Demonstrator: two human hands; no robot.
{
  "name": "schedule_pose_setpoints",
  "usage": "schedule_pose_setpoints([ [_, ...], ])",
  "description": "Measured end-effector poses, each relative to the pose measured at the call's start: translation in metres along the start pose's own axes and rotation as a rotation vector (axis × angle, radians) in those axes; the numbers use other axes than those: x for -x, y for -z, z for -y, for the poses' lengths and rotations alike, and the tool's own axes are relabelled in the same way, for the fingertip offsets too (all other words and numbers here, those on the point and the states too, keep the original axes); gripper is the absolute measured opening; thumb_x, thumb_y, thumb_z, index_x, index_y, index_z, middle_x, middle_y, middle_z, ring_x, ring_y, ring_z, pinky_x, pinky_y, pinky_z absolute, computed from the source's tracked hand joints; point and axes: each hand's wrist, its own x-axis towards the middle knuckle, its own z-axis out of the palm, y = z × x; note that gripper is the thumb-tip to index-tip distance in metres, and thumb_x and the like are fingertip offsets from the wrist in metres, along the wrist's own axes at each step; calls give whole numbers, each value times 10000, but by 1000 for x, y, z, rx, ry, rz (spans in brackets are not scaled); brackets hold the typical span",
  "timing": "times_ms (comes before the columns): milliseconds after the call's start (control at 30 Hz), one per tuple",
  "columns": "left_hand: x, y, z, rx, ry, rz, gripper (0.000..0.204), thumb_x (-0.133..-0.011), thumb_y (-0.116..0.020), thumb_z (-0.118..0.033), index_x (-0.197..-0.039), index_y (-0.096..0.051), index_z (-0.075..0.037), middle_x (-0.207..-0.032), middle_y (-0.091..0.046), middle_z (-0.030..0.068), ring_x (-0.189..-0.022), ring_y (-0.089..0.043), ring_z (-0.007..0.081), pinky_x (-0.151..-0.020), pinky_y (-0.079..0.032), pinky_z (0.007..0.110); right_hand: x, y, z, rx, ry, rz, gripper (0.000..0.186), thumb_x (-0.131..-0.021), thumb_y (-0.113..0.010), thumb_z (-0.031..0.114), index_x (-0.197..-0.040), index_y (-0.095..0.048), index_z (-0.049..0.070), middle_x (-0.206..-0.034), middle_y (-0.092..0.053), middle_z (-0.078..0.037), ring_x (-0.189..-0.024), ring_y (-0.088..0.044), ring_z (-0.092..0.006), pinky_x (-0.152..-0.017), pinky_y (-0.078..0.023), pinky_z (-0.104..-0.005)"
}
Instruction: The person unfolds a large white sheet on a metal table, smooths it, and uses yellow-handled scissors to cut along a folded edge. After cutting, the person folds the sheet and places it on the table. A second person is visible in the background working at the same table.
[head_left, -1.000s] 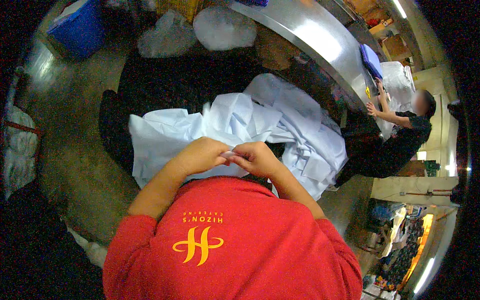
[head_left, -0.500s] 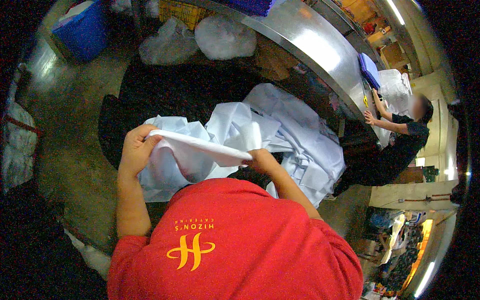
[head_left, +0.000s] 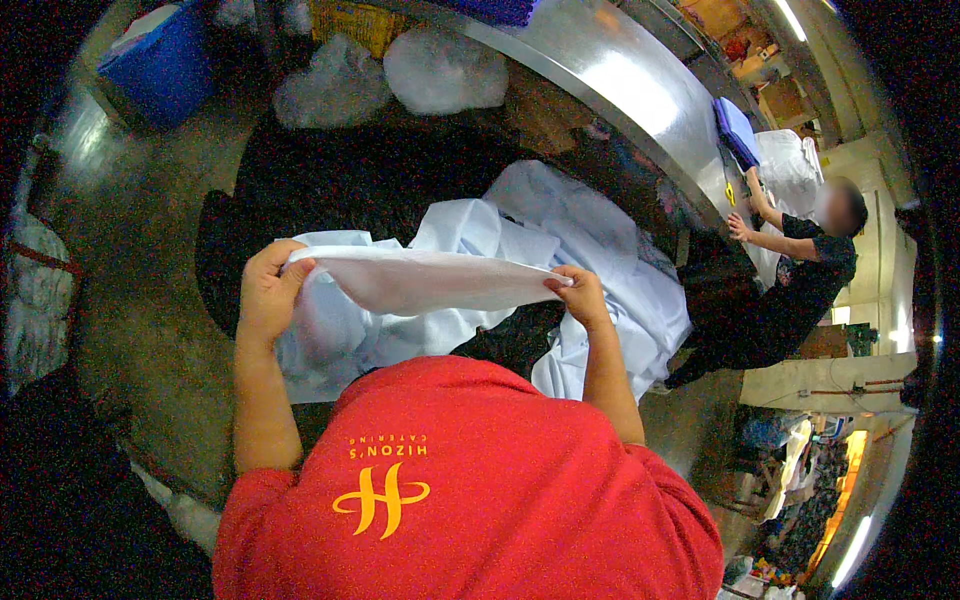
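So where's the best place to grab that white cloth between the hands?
Probably pinch the white cloth at both ends of its upper edge, coming from left and right: that edge spans from the left hand to the right hand, while the middle sags loosely.

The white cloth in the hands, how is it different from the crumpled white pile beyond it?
The held cloth is stretched between the left hand and right hand; the pile lies heaped. The held cloth looks fairly smooth; the pile is full of folds. The pile covers more room than the held cloth's visible part. Both are whitish cloth; I can't tell whether they're joined.
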Motion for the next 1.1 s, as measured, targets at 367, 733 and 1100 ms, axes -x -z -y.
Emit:
schedule_pose_setpoints([
  [367, -33, 50, 38, -233, 33, -427, 170, -871, -589, -191, -918, -611, -29, -825, -606, 37, -759, -542, 143, -722, -432, 269, 11, 21, 7, -272, -11, -100, 76, -759, -683, 68, -820, -674, 23, -777, -646, -12, -725, -577, -97, -662, -457, -238],
  [733, -13, -75, 28, -455, -287, 262, 655, -641, -752, -172, -1235, -488, -94, -1310, -411, 170, -1231, -375, 331, -1039, -294, 415, 42, -40, 97, -114, 222, 347, 176, -739, -715, 168, -856, -687, 39, -736, -657, -85, -619, -586, -142, -578, -470, -299],
  [1100, -5, -103, 0, -362, -500, 419, 126, -714, -670, -186, -771, -626, -82, -1010, -593, 82, -1028, -511, 279, -913, -345, 418, 56, -32, 136, 73, 440, 469, 174, -733, -726, 140, -841, -660, 20, -688, -633, -77, -609, -557, -130, -570, -459, -281],
])
